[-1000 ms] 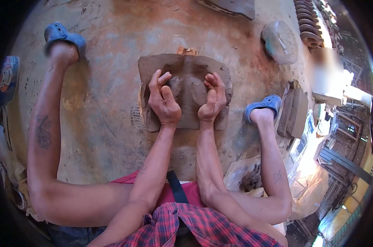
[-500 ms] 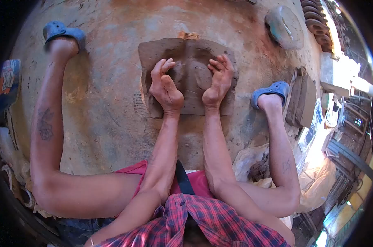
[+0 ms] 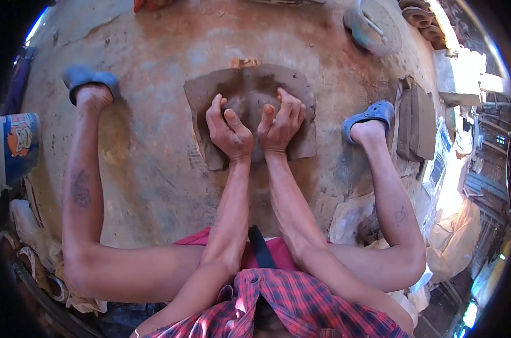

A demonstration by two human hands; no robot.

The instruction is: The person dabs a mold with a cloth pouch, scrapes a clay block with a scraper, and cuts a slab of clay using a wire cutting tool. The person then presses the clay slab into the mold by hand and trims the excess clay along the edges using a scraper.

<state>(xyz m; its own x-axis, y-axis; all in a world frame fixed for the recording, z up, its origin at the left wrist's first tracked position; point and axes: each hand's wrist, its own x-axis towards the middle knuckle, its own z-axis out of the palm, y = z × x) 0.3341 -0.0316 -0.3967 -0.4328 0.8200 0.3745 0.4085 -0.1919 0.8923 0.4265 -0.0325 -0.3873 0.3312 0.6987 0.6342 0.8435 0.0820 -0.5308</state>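
A slab of wet grey-brown clay [image 3: 255, 97] lies on the ground ahead of me, with uneven edges and rounded hollows pressed into its middle. On its near left part rests my left hand [image 3: 229, 129], fingers curved and thumb standing apart. My right hand [image 3: 281, 121] is on the near right part in a mirrored pose, its fingers also curved and its thumb raised. Both hands touch the clay along their lower edges, and neither grips a separate object. The undersides of the hands are hidden.
My feet in blue clogs [image 3: 374, 119] flank the slab. Right of it stand thick clay blocks [image 3: 416, 121]; beyond are a round, pale, clay-smeared object [image 3: 371, 28] and stacked curved clay pieces [image 3: 418, 16]. A blue printed bucket [image 3: 20, 146] is at left.
My right hand has moved left, closer to my left hand, and its thumb now points up. The view has shifted slightly, bringing more of the bucket into sight.
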